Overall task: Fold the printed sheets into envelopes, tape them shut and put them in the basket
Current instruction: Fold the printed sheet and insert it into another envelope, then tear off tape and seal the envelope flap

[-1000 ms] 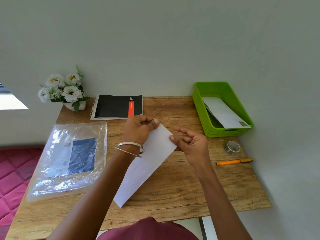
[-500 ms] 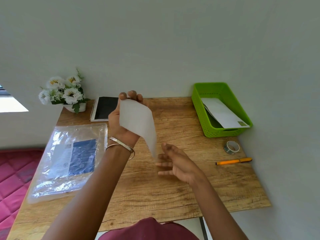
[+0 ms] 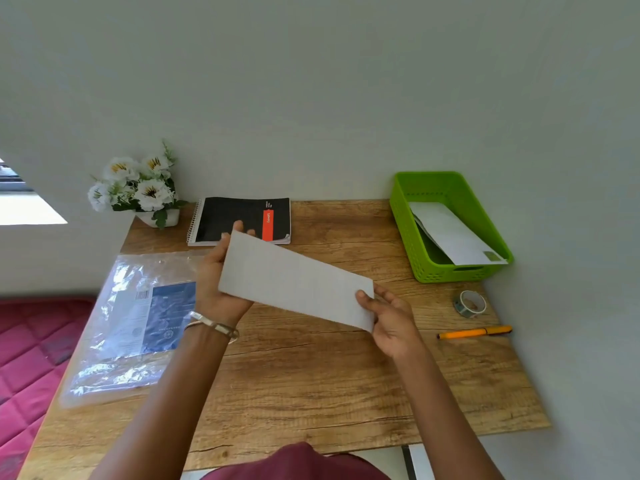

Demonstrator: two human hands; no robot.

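Observation:
I hold a white envelope (image 3: 294,278) above the middle of the wooden table (image 3: 311,386), its long side slanting down to the right. My left hand (image 3: 218,289) grips its left end, fingers curled behind the top edge. My right hand (image 3: 391,317) pinches the lower right corner with the thumb on the front. A green basket (image 3: 408,233) stands at the back right with a white envelope (image 3: 453,233) lying in it. A roll of tape (image 3: 470,303) lies on the table right of my right hand.
An orange pen (image 3: 474,333) lies near the right edge below the tape. A clear plastic packet with blue print (image 3: 138,323) covers the table's left side. A black spiral notebook (image 3: 239,220) and a pot of white flowers (image 3: 138,188) sit at the back by the wall.
My left hand turned the envelope from a raised, edge-on position to flat and wide facing me. My right hand, open below it before, now pinches its right corner.

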